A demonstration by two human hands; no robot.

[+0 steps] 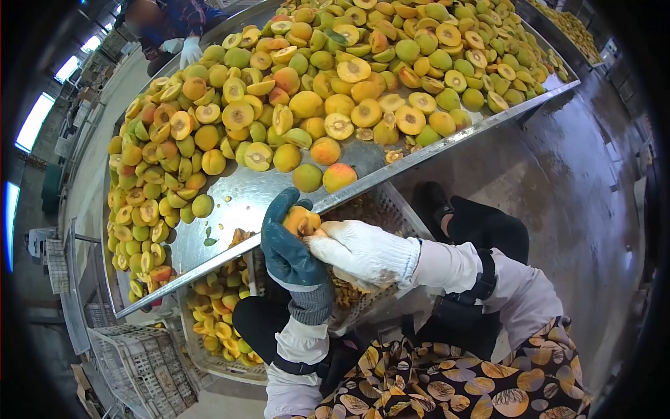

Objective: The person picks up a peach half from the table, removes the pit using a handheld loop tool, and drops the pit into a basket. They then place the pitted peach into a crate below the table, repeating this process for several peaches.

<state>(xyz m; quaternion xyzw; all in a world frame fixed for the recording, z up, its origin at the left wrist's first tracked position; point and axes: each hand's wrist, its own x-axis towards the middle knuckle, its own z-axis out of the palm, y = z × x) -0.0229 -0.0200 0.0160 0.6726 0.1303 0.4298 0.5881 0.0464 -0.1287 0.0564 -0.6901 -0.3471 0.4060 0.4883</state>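
Note:
My left hand (292, 244), in a dark green coated glove with a grey cuff, is closed around a yellow-orange peach (301, 221) just beyond the metal table's near edge. Against the fruit's right side press the fingers of my right hand (366, 251), in a white knitted glove. Those fingers are drawn together, and whether they hold a small tool is hidden. Below both hands stands a crate (408, 209) with peach scraps in it. Whole and halved peaches (338, 126) lie heaped on the metal table (241, 192), some halves with the stone in.
Under the table at left, a crate (199, 353) holds more peach halves. Stacked pale crates (143, 370) stand left of it. Across the table a co-worker's white-gloved hand (190, 52) reaches to the heap. The table's raised metal rim (447, 146) runs diagonally before me.

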